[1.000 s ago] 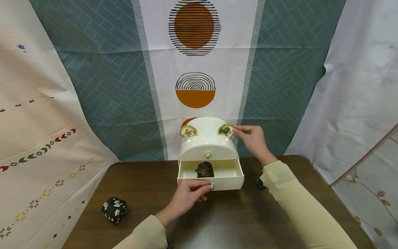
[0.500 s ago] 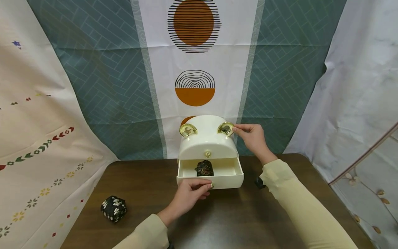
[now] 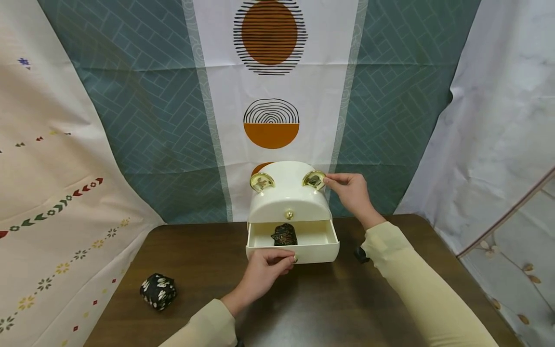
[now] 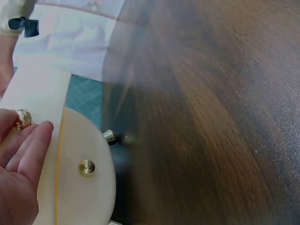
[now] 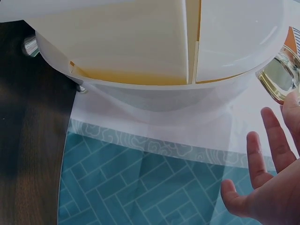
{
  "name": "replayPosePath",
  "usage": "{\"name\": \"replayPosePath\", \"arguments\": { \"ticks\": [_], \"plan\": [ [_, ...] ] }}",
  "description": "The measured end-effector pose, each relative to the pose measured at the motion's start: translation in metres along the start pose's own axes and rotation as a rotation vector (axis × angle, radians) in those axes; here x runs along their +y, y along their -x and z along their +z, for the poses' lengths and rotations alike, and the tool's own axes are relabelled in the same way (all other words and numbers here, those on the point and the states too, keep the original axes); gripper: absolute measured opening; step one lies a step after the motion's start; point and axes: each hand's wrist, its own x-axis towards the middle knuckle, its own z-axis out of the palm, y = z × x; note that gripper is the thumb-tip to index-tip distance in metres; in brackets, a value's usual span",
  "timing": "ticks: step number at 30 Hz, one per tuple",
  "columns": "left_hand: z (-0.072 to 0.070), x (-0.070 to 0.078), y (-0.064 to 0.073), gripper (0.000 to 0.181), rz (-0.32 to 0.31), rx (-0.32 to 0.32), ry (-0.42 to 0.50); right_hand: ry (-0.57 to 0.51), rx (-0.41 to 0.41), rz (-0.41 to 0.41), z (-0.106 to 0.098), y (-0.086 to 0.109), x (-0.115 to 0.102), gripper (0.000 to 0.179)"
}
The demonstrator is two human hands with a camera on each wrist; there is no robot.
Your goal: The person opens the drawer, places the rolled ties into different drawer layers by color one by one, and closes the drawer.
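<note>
Seemingly drawer-sliding: left hand [image 3: 262, 273] pinches round gold knob [image 3: 296, 259] on cream plastic drawer [image 3: 318, 254], right hand [image 3: 353, 193] shiny gold ear [image 3: 313, 180] — steady bracing needed next.

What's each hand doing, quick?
Left hand: closed, holding the gold knob of the open drawer.
Right hand: pinching the right gold ear by its edge.

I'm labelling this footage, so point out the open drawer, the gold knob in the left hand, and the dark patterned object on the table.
Open drawer [image 3: 318, 255]: head view, on its front panel.
Gold knob [image 4: 24, 116]: left wrist view, uncovered part.
Patterned object [image 3: 158, 292]: head view, visible middle.
</note>
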Motion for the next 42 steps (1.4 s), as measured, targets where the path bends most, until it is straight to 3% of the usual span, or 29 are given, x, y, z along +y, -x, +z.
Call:
{"name": "replayPosePath", "arguments": {
  "ticks": [21,31,39,42],
  "plan": [
    [-0.002,0.004,-0.006,0.017,0.000,-0.002,-0.025,0.003,0.018,-0.006,-0.002,-0.003,-0.002,0.038],
    [-0.005,-0.025,-0.022,0.015,0.043,0.027,-0.035,-0.009,0.020,0.013,-0.001,-0.006,0.001,0.035],
    [-0.005,-0.028,-0.029,0.016,0.050,0.029,-0.028,0.013,0.027,0.021,-0.001,-0.006,0.003,0.037],
    [-0.005,-0.021,-0.031,0.017,0.041,0.033,-0.008,0.001,0.019,0.029,-0.002,-0.006,0.001,0.036]
  ]
}}
